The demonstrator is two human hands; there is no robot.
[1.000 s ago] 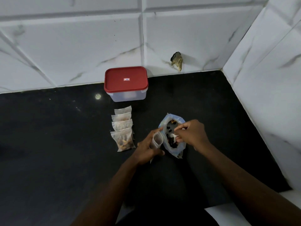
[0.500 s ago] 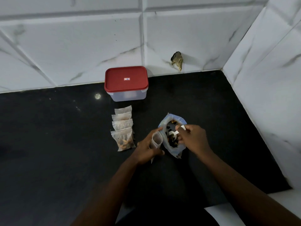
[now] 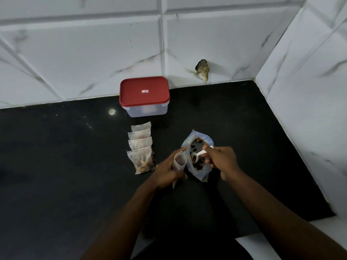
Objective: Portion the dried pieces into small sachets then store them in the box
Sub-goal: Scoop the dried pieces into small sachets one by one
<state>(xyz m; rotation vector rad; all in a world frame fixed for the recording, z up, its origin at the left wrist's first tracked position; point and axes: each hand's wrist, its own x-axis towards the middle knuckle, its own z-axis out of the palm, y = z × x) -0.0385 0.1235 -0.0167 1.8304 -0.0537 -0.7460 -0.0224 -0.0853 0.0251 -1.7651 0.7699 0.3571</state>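
Observation:
My left hand (image 3: 168,171) holds a small clear sachet (image 3: 179,162) upright with its mouth open, right beside an open plastic bag (image 3: 203,170) of dark dried pieces on the black counter. My right hand (image 3: 221,159) pinches a small white spoon (image 3: 199,154). The spoon's bowl sits low inside the bag with pieces on it. Several filled sachets (image 3: 141,149) lie overlapping in a row to the left. Behind them stands the clear box (image 3: 148,110) with its red lid (image 3: 144,91) on.
White marble-look tiled walls close the counter (image 3: 56,166) at the back and on the right. A hole in the wall tile (image 3: 202,69) shows near the back corner. A white ledge (image 3: 251,244) runs along the near right edge.
My right hand has pushed the spoon from the bag's mouth down into the dried pieces and scooped some up. My left hand and its sachet have stayed in place.

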